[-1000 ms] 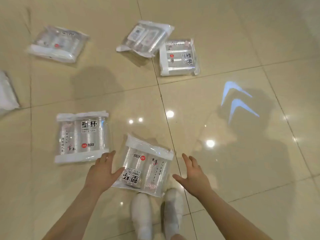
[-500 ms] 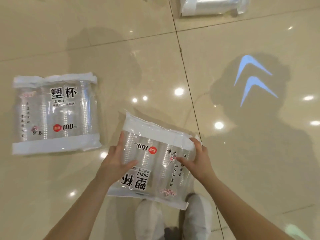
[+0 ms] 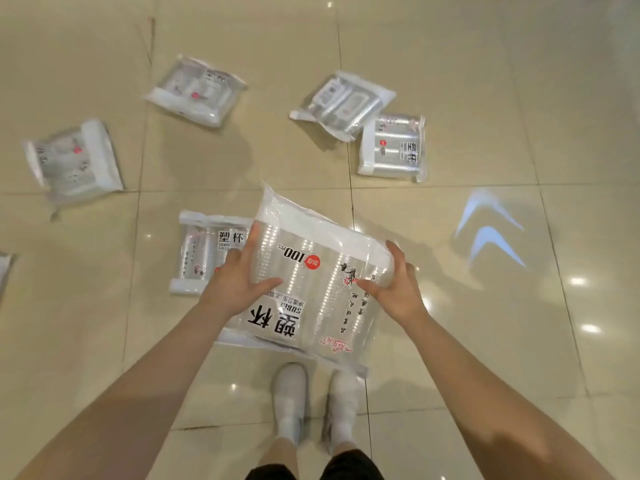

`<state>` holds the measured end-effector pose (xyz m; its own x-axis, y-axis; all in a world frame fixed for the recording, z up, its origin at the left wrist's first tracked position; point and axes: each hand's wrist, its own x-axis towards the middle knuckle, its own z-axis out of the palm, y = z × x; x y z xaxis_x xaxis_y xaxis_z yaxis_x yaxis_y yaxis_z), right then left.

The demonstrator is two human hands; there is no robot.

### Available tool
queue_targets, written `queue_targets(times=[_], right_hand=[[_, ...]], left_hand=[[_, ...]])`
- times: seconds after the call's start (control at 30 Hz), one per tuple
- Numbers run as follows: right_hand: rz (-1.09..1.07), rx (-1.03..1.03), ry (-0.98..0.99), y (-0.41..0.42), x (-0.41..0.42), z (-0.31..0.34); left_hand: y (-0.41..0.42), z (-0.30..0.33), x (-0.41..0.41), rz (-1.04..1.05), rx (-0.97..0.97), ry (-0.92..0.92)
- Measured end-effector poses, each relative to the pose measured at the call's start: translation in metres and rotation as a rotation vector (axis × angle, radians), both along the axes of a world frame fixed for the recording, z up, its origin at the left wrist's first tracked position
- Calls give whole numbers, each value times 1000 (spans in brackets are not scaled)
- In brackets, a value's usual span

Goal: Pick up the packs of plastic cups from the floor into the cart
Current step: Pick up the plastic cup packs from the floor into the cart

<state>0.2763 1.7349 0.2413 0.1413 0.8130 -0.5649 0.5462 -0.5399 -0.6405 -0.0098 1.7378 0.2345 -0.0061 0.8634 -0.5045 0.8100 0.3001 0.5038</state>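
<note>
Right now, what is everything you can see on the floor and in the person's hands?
Held pack of cups: one, clear with white ends, lifted between both hands.
Packs on the floor: five whole, clear and white; one by the left hand, one at far left, one at upper left, two touching at upper right.
Pack edge: one, white, cut off at left.
Blue arrow lights: two, on tiles at right.
Floor: beige glossy tiles.
Shoes: two, white.
Left hand, right hand: gripping the pack's sides.

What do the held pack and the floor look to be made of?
Held pack: thin clear plastic film, glossy and crinkled, with ribbed clear cup stacks showing through and white bands at the ends. Floor: probably polished beige ceramic tile, given the grout lines and sharp light reflections.
</note>
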Motion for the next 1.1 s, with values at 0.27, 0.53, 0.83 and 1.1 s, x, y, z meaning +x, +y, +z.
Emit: queue_targets(times=[0.27,0.53,0.83,1.1], right_hand=[[285,192,52,38,-32,180],[632,312,63,9,-79,275],[1083,370,109,-82,-187,318],[1424,399,193,-243,-294,342]], left_hand=[[-32,190,-27,161,165,80],[-138,278,-46,417,251,226],[-327,311,-73,867,281,180],[-535,327,-93,1200,306,274]])
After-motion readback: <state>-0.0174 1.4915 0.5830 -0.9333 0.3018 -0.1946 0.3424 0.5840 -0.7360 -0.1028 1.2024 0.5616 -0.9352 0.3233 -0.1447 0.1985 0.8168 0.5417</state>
